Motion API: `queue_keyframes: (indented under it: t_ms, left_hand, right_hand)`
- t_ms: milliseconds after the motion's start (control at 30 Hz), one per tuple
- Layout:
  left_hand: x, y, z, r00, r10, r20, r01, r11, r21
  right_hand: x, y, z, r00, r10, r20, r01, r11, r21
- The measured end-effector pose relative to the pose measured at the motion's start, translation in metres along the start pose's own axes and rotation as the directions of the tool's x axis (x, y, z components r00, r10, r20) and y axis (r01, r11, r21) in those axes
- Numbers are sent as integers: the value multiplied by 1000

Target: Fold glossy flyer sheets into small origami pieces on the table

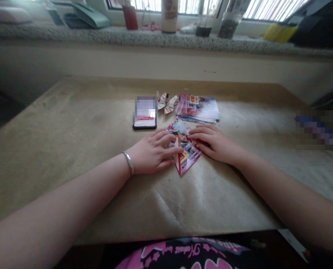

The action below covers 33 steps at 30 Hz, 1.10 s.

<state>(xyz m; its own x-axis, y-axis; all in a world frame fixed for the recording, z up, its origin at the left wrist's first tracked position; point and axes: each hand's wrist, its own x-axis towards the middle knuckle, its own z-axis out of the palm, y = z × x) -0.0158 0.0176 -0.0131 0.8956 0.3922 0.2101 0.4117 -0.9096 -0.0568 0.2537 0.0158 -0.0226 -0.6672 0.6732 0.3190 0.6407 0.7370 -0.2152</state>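
Observation:
A colourful printed sheet of paper, partly folded [185, 157], lies on the brown table [71, 142] in front of me. My left hand [152, 153], with a silver bracelet on its wrist, rests on the paper's left side, its fingers curled and pressing the paper down. My right hand [215, 144] lies flat on the paper's right side, fingers stretched out towards the left. Behind the hands sits a stack of similar printed sheets [198, 108]. A small folded paper crane [166, 102] stands beside that stack.
A phone [145, 114] lies face up left of the crane. A stone windowsill [155, 37] at the back holds jars, a red cup, a green folder and yellow items. A blurred blue object [320, 132] lies at the table's right edge.

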Motion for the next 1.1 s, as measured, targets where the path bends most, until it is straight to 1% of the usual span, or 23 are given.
queue_keyframes:
  t_ms: [100, 200, 367, 500, 600, 700, 800, 867, 1000, 1100]
  left_hand:
    - [-1, -1, -1, 997, 26, -70, -25, 999, 24]
    - [-3, -1, -4, 995, 41, -92, -38, 999, 37]
    - [-5, 4, -10, 993, 6, -117, 0, 999, 53]
    - [-6, 6, -14, 997, -52, -62, 52, 999, -5]
    - [-6, 4, -13, 995, -96, -12, 95, 993, -66]
    - [-6, 2, -10, 988, -119, 101, 130, 985, -116]
    - [-7, 1, -10, 963, -130, 238, 166, 977, -135]
    - [-8, 1, -11, 949, -132, 287, 178, 973, -144]
    - [-9, -3, -15, 940, -121, 320, 186, 966, -179]
    - [-11, -8, -19, 945, -121, 305, 191, 959, -211]
  right_hand:
    - [-1, 0, 0, 1000, 11, 6, -11, 1000, -6]
    - [-1, -2, -2, 1000, 21, 9, -21, 1000, -11]
    - [-2, -4, -3, 1000, 24, 6, -24, 999, -24]
    - [-2, -4, -4, 1000, 24, 10, -24, 999, -48]
    - [-2, -4, -6, 1000, 27, 14, -26, 998, -64]
    - [-2, -5, -7, 999, 47, 11, -46, 996, -71]
    - [-3, -4, -6, 998, 66, -8, -67, 996, -60]
    - [-4, -4, -6, 997, 71, -27, -72, 996, -53]
    - [-5, -2, -5, 997, 66, -47, -68, 997, -38]
    - [-5, -1, -5, 997, 55, -55, -57, 998, -28]
